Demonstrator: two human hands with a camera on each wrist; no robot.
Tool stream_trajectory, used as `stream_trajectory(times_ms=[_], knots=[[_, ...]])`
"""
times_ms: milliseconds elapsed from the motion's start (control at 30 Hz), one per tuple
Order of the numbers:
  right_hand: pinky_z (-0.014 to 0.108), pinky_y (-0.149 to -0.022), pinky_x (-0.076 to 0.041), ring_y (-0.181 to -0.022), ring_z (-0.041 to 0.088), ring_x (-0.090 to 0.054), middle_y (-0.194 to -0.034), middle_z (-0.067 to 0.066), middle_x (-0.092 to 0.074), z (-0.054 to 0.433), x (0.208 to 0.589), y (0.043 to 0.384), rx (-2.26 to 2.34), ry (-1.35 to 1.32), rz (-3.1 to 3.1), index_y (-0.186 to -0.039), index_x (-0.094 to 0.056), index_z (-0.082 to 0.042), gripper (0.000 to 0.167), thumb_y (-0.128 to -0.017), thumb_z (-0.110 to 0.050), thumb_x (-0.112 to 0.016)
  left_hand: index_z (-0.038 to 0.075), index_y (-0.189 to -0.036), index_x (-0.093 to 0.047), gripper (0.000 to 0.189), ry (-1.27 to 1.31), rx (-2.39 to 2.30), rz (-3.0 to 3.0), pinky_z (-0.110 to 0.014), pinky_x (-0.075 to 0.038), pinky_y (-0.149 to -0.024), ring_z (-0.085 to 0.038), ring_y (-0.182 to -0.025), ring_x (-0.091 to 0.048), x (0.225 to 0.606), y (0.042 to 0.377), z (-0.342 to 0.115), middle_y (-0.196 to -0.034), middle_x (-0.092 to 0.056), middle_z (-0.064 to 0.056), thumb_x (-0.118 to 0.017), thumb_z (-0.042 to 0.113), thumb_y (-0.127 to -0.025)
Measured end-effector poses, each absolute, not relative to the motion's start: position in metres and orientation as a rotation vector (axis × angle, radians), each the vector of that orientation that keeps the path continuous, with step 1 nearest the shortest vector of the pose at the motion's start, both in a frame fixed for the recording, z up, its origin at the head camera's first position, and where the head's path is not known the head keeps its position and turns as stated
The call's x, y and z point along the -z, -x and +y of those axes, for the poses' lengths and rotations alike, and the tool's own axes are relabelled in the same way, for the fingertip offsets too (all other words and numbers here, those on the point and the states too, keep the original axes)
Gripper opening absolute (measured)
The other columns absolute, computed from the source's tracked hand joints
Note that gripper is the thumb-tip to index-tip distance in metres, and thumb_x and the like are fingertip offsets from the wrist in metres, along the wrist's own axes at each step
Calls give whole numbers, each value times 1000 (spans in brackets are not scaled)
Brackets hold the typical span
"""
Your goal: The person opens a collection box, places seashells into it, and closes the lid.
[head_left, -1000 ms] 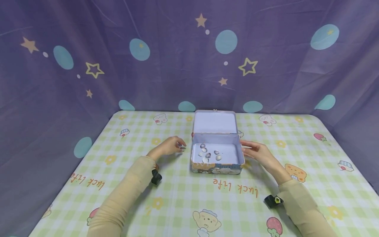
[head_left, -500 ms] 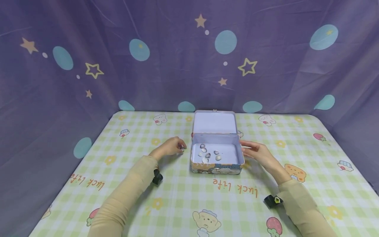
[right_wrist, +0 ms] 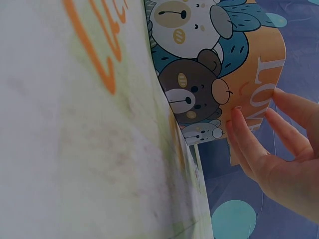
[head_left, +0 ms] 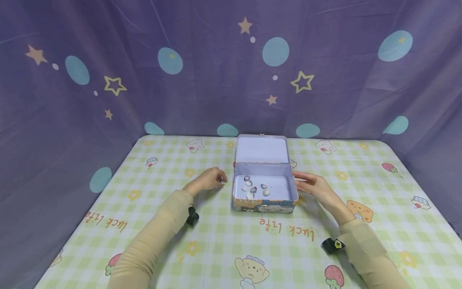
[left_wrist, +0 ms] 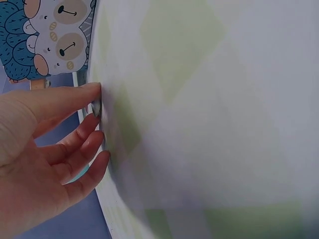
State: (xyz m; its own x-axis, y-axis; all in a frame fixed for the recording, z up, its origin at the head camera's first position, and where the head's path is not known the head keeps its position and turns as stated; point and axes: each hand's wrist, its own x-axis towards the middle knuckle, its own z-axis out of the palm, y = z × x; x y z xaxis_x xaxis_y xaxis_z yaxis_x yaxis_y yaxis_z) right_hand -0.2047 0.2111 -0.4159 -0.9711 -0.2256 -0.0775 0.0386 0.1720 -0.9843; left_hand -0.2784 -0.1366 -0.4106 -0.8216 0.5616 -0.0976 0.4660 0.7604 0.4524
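An open tin box (head_left: 264, 208) with cartoon bears on its sides stands mid-table, its lid (head_left: 262, 148) tipped back. Several small white and purplish shells (head_left: 266, 192) lie inside, mostly in the left half. To the left of the box, my left hand (head_left: 209, 179) is low at the tabletop, pinching a small shell (left_wrist: 96, 105) between thumb and fingertip; the fingers largely cover it. My right hand (head_left: 317, 188) rests its extended fingertips against the box's right side, where the right wrist view shows the fingers (right_wrist: 246, 137) touching the printed wall.
A green-and-white checked tablecloth (head_left: 213, 257) with cartoon prints covers the table. Behind it hangs a purple curtain (head_left: 223, 100) with stars and blue ovals. Black wrist cameras (head_left: 193, 216) are strapped to both forearms.
My left fingers have drawn together around the small shell on the tabletop, with a slight shift of the hand. The right hand and the box stay where they were.
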Motion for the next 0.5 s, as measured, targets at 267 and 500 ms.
stream_trajectory(times_ms=[267,500], knots=[[22,-83,-45,-103,12,-54,-131,22,-41,211,416,204,1898,190,2234,-130,-39,4,55,-85,-21,-59,3,-84,-67,14,-823,-613,2743,-28,-43,-69,-15,-71,-50,410,280,-138,-73,-58,-4,-66,2,-70],[22,-83,-45,-104,15,-55,-130,23,-41,211,415,203,1899,191,2233,-130,-39,4,55,-85,-20,-59,2,-86,-68,15,-819,-671,2743,-27,-46,-70,-16,-71,-54,405,282,-139,-79,-64,-6,-66,2,-71]])
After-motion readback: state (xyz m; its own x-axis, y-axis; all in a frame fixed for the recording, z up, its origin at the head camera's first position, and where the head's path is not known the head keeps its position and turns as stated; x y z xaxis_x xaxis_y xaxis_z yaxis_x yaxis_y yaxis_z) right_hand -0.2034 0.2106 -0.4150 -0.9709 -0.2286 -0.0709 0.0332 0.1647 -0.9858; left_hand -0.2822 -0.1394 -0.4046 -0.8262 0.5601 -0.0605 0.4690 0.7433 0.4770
